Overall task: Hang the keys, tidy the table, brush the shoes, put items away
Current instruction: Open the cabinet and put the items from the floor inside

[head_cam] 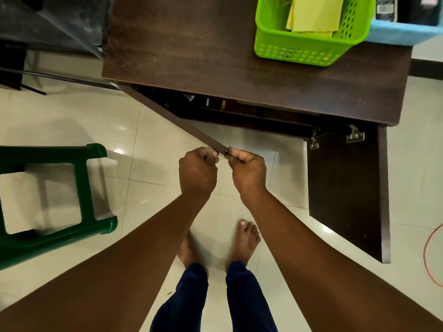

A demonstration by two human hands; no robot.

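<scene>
the free end of the left door (177, 118) of a dark wooden cabinet is pinched by both hands: the left hand (197, 173) and the right hand (248, 172), fingers curled around its edge. the right door (347, 188) is swung fully open, hinges exposed. on the worktop (191, 49) a green basket (306, 44) with yellow cloth (314, 13) is set beside a blue basket (402, 32). a green stool (55, 200) is seen on the floor at left.

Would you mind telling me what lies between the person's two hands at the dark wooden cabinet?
In the head view, only the free end of the left cabinet door lies between the left hand and right hand; both pinch it.
</scene>
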